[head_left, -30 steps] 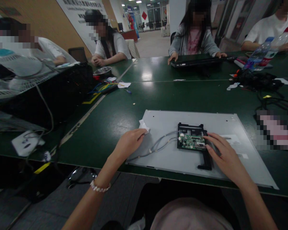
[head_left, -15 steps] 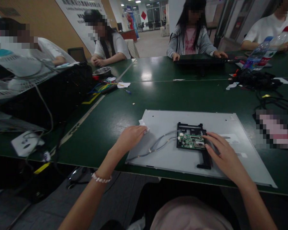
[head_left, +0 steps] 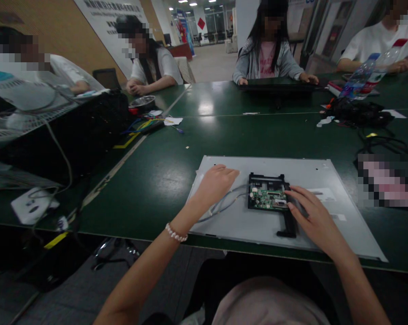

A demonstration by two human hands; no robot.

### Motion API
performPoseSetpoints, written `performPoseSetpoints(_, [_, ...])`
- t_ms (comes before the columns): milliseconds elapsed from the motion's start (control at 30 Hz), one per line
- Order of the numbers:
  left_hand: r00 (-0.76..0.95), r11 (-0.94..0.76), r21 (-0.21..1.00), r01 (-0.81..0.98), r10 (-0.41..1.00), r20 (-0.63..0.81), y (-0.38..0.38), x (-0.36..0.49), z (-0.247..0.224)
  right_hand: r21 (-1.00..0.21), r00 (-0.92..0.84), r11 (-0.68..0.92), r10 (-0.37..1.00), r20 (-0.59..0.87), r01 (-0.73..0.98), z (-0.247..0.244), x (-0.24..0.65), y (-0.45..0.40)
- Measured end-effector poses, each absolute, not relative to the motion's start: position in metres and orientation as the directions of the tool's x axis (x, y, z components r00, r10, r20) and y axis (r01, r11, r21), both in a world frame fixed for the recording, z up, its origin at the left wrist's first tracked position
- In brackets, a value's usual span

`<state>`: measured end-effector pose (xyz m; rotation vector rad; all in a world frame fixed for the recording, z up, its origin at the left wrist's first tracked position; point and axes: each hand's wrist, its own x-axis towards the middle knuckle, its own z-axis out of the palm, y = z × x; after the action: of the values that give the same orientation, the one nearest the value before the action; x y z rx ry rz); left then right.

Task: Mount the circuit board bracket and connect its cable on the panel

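Note:
A grey flat panel (head_left: 231, 228) lies on the table before me. On it sits a black plastic bracket (head_left: 288, 228) carrying a green circuit board (head_left: 269, 198). Grey cables (head_left: 236, 192) run from the board's left side and pass beneath my left forearm. My left hand (head_left: 217, 185) hovers over the panel's left part, fingers curled and pinched together; whatever they hold is hidden. With fingers outstretched and apart, my right hand (head_left: 308, 210) rests its fingertips against the right edge of the board and bracket.
Across the green table (head_left: 156, 167) sit several people, one with hands on a dark panel (head_left: 274, 90). Plastic bottles (head_left: 359, 76) and black cables stand at right near a blurred pink item (head_left: 386, 180). A white adapter (head_left: 34, 205) and a fan (head_left: 21, 92) are at left.
My left hand has moved right and slightly up, from the panel's left edge to above the panel. My right hand stays at the board. The view has shifted slightly.

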<state>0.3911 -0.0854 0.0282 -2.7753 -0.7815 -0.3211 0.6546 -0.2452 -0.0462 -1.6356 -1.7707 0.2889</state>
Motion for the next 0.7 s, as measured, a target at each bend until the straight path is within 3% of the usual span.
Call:
performPoseSetpoints(133, [0.895, -0.876, -0.199, 0.440, 0.408, 0.181, -0.084, 0.439, 0.024, -0.599, 0.046, 0.176, 0.941, 0.336, 0.782, -0.044, 0.656, -0.247])
performPoseSetpoints(367, [0.916, -0.897, -0.191, 0.400, 0.397, 0.055, -0.068, 0.483, 0.010, -0.599, 0.044, 0.175, 0.942, 0.332, 0.781, -0.047, 0.672, -0.240])
performPoseSetpoints(700, [0.911, -0.903, -0.122, 0.412, 0.404, 0.079, -0.062, 0.479, 0.003, -0.593, 0.037, 0.176, 0.944, 0.329, 0.786, -0.054, 0.673, -0.231])
